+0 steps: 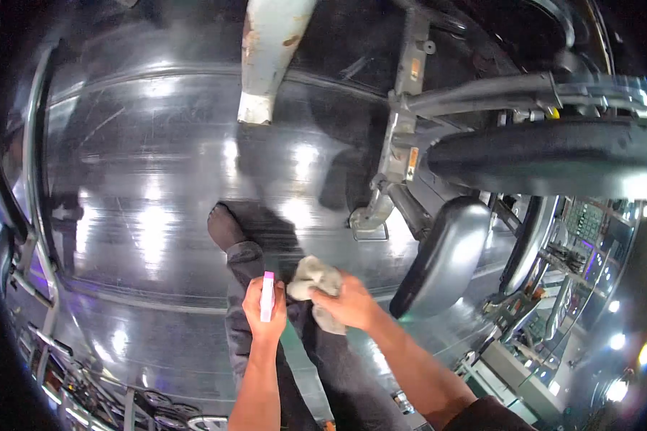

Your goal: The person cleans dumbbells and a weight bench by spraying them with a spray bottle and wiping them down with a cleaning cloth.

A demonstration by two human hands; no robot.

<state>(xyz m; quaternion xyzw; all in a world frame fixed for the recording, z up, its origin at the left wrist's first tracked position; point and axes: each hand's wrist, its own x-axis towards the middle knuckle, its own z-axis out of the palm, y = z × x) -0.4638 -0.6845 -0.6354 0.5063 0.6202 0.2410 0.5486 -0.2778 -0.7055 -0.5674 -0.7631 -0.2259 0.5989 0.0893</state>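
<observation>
down in the middle of the view, the left hand (pixel 264 316) holds a small spray bottle (pixel 267 296), white with a pink top. its grip is pressed together around the body of the bottle, with the fingers wrapped on it. the bottle stands almost upright, and the pink top points away from the person.

just beside it, the right hand (pixel 351 303) holds a grey cloth (pixel 315 276). this grip is also closed and pinches the cloth in a bunch. one crumpled part comes out beyond the fingers on the side of the bottle, and a smaller part hangs out at the other side of the hand. the cloth and the bottle are very near to each other, but i cannot tell if they touch.

both hands are over the person's own legs (pixel 331 373) in dark trousers. one foot (pixel 225 226) in dark covering rests on the floor (pixel 144 179), which is dark and shiny with many light reflections.

to the right stands an exercise machine. it has a grey metal frame (pixel 399 129), a dark padded seat (pixel 446 255) near the right hand, and a long black roller pad (pixel 546 154) further away. at the top a pale grey-blue post (pixel 269 50) with some rust spots comes into the view. it is well apart from both hands.
</observation>
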